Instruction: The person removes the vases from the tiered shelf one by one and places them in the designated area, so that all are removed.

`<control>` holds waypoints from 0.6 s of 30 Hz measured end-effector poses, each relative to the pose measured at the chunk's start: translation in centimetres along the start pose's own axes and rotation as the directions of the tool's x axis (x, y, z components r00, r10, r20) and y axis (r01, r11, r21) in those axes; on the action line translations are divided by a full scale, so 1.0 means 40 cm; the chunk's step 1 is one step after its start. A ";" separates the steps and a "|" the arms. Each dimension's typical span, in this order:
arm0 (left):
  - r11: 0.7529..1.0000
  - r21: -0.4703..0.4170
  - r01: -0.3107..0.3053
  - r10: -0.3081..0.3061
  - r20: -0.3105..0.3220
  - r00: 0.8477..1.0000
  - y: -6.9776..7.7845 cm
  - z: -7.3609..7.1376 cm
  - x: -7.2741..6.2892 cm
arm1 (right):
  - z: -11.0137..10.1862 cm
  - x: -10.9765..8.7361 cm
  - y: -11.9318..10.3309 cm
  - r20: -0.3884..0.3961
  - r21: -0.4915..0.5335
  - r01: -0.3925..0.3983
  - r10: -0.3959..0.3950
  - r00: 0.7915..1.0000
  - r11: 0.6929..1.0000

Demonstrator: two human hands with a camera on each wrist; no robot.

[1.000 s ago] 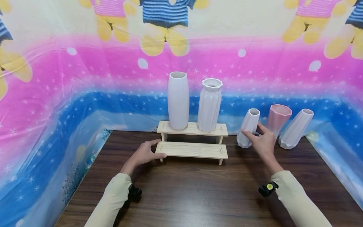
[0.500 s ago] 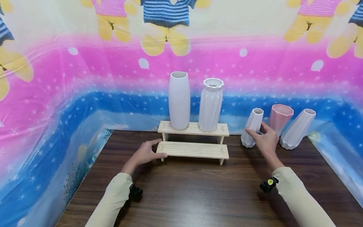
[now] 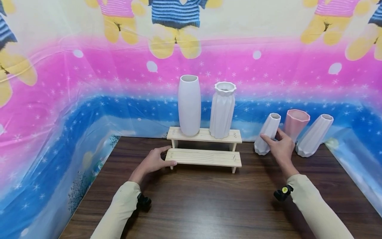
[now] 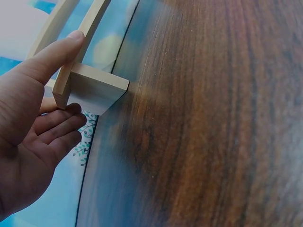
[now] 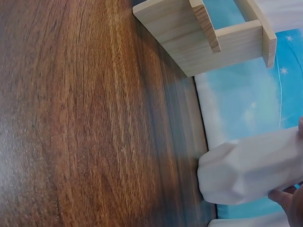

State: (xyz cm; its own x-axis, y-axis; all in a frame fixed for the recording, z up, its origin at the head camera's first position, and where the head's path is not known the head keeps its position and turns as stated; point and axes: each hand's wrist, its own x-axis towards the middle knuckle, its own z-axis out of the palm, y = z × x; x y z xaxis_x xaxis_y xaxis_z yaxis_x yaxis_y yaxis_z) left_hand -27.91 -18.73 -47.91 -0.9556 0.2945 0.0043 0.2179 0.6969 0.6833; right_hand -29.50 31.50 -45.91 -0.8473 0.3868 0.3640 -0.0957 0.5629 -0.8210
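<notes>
Faceted white vase (image 3: 270,127): positioned right of the wooden stand (image 3: 203,156) and beside the pink vase (image 3: 293,124). Base contact with the table (image 3: 194,205) cannot be confirmed. The right hand (image 3: 282,147) pinches the body between thumb and fingers; the left hand (image 3: 151,161) grips the stand's lower shelf end. The vase is probably rigid ceramic: moderately light, smooth, liable to slip, and fragile. Hold at mid-body, across opposing facets; avoid loading the rim.
</notes>
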 end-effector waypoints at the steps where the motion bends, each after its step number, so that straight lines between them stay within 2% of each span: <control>1: 1.000 -0.001 -0.001 0.001 0.000 1.000 0.000 0.000 0.000 | -0.001 0.000 0.001 -0.002 -0.002 -0.001 0.001 1.000 1.000; 14: 1.000 -0.013 0.003 -0.003 0.000 1.000 0.003 0.000 -0.003 | -0.017 -0.004 -0.002 0.059 0.013 0.001 -0.002 0.998 1.000; 18: 1.000 -0.008 0.003 -0.003 0.000 1.000 0.000 0.001 -0.001 | -0.028 -0.009 -0.008 0.055 0.006 -0.009 0.008 0.998 1.000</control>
State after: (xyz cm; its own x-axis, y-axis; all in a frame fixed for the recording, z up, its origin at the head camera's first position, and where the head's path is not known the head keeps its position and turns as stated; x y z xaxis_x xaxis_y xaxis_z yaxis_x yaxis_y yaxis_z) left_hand -27.85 -18.71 -47.93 -0.9561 0.2930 0.0023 0.2138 0.6926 0.6889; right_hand -28.56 31.97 -45.28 -0.8755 0.3509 0.3324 -0.0915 0.5550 -0.8268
